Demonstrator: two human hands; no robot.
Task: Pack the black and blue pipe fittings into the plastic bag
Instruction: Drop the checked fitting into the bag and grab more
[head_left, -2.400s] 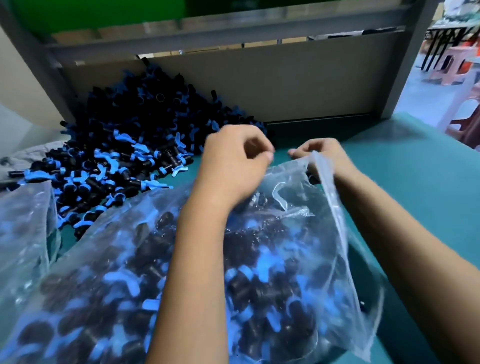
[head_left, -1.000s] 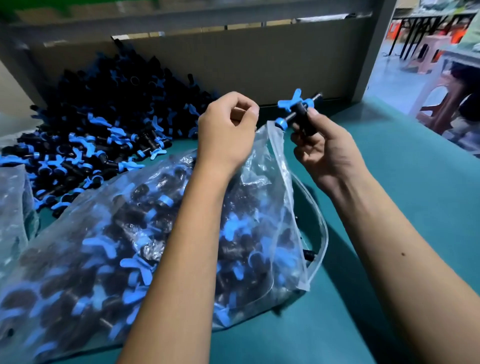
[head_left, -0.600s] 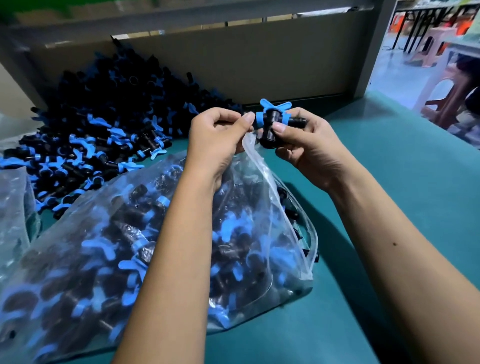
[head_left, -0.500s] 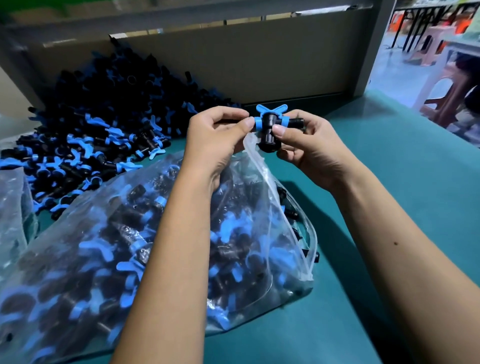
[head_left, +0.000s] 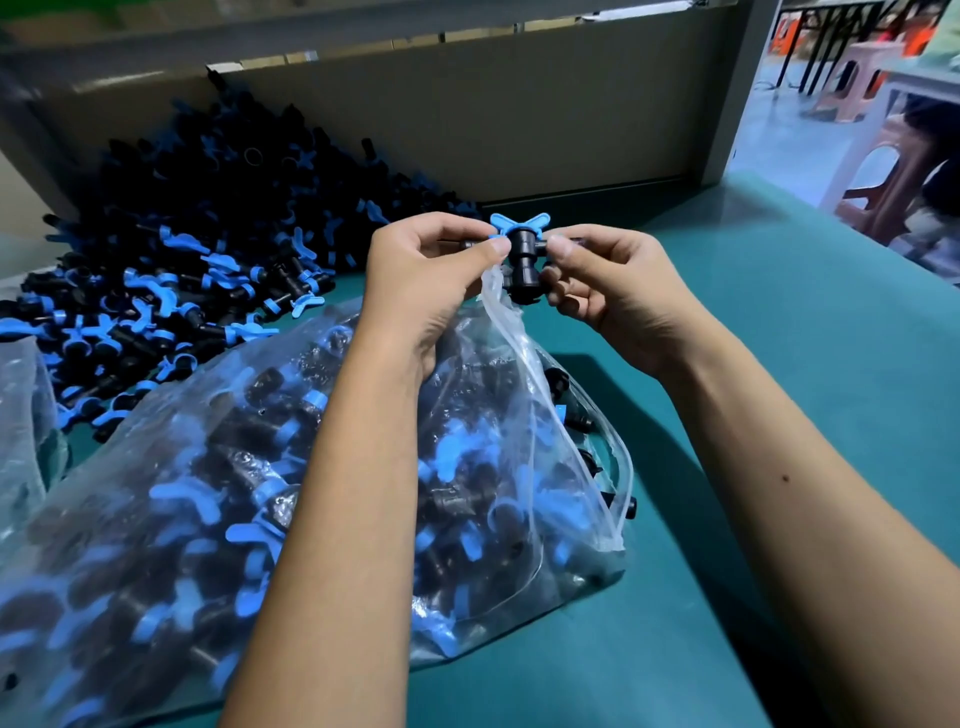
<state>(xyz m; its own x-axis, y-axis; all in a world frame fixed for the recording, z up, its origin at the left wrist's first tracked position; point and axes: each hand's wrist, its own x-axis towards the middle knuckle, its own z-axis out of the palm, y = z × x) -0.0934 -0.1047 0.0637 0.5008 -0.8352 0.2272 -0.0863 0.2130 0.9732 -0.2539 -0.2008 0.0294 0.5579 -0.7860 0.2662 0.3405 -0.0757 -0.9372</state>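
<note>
- fitting (head_left: 521, 260): black body w/ blue butterfly handle, held in the air between both hands, just above the raised lip of the plastic bag (head_left: 363, 493). not yet inside.
- right hand (head_left: 618, 296): fingers curled, thumb and forefinger pinching the fitting's right stub.
- left hand (head_left: 426, 280): thumb and forefinger pinched at the fitting's left stub; the bag's lip runs up to the same pinch, so it appears to hold both. exact contact w/ the film is hidden by the fingers.
- risk 1: one pinch doing two jobs. if the left lets go of the fitting, the lip prob. drops and the mouth collapses, so the part lands on the green table (head_left: 779, 415).
- risk 2: bag lies on its side, near full, mouth facing right. several fittings sit at the opening, touching the rim. a tug on the lip could tip them out.
- risk 3: thin film. stubs and handle wings could snag or puncture it if the part is forced in.
- loose pile (head_left: 182, 249): big heap of the same fittings, back left, apart from the bag. a second bag (head_left: 26, 426) is at the left edge.
</note>
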